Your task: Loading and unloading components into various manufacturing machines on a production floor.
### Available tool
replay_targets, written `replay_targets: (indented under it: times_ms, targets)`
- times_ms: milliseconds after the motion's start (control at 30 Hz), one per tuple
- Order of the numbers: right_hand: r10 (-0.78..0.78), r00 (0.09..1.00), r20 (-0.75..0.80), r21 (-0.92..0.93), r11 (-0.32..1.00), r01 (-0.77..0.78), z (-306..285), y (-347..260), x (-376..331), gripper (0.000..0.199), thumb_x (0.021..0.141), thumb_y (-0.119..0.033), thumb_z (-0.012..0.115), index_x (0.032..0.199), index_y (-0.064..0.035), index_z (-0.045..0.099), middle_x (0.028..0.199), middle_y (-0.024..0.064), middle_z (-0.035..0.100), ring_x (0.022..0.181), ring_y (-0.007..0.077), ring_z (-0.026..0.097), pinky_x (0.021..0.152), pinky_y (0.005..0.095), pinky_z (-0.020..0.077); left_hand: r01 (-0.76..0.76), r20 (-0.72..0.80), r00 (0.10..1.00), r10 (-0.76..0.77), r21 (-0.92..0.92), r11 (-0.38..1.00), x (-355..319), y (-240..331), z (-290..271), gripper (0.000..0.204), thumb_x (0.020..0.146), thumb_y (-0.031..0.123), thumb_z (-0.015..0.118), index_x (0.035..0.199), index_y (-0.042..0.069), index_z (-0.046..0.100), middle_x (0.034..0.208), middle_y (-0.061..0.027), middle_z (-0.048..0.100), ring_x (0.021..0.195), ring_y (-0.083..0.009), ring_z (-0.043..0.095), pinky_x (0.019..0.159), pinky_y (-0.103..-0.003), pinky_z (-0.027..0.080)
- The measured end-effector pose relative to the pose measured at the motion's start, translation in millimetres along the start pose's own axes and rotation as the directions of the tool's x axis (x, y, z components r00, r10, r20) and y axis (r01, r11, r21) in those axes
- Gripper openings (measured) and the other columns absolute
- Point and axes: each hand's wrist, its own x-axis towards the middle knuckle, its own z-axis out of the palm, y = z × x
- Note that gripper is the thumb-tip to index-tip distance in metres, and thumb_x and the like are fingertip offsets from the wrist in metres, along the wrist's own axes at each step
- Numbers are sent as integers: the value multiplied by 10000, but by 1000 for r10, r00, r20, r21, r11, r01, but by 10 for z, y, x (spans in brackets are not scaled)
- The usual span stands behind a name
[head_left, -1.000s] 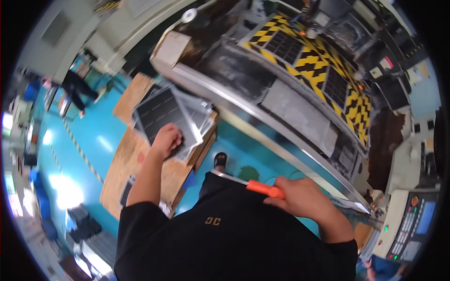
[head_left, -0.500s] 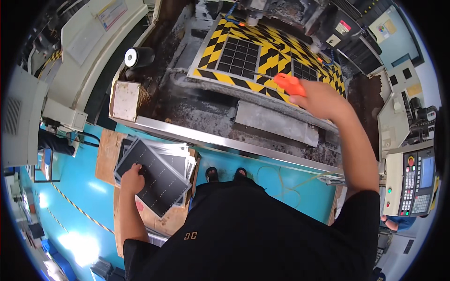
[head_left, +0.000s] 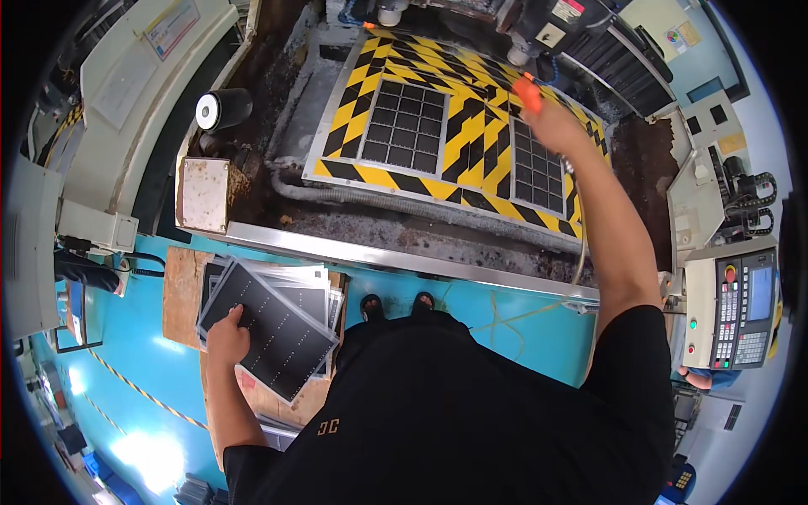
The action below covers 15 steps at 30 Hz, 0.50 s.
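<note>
My right hand (head_left: 555,126) is closed around an orange air blow gun (head_left: 528,94), over the right part of a fixture plate (head_left: 474,126) covered with yellow and black stripes. A thin hose (head_left: 582,244) hangs beside that forearm. Two gridded windows in the plate hold dark panels, the left panel (head_left: 406,126) and the right panel (head_left: 537,168). At the lower left my left hand (head_left: 227,337) grips the edge of a black sheet (head_left: 282,337) with rows of small pale marks. This sheet lies at an angle on a stack of similar sheets (head_left: 307,276); the fingers are partly hidden.
Machine heads (head_left: 539,38) hang above the plate's far edge. A metal rim (head_left: 379,261) borders the machine bed. The stack rests on a wooden board (head_left: 181,295). A control panel (head_left: 741,311) stands at the right, and a black cylinder (head_left: 227,109) sits at the bed's left corner.
My right hand has moved the blow gun away from me and to the right, uncovering more of the right panel. The view has shifted slightly. My left hand remains at the sheet's edge.
</note>
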Motion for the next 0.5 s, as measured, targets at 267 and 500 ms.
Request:
replay_targets:
  times_ms: [267, 500]
  targets:
    - [5, 933, 361, 232, 968, -95, 623, -277, 366, 402, 875, -379, 593, 1097, -47, 642, 927, 174, 693, 894, 301, 682, 772, 429, 522, 8, 8, 1000, -7, -55, 998, 268, 178, -222, 522, 747, 86, 495, 1252, 87, 628, 1216, -200, 623, 1054, -382, 627, 960, -445, 484]
    - [-114, 965, 237, 128, 988, 85, 971, -1122, 373, 403, 882, -384, 592, 1039, -14, 623, 1087, 190, 671, 1050, 329, 642, 893, 444, 496, 65, 65, 996, -62, -47, 997, 419, 422, -398, 516, 754, 99, 506, 1255, 101, 630, 1160, -206, 649, 1043, -384, 631, 954, -440, 489]
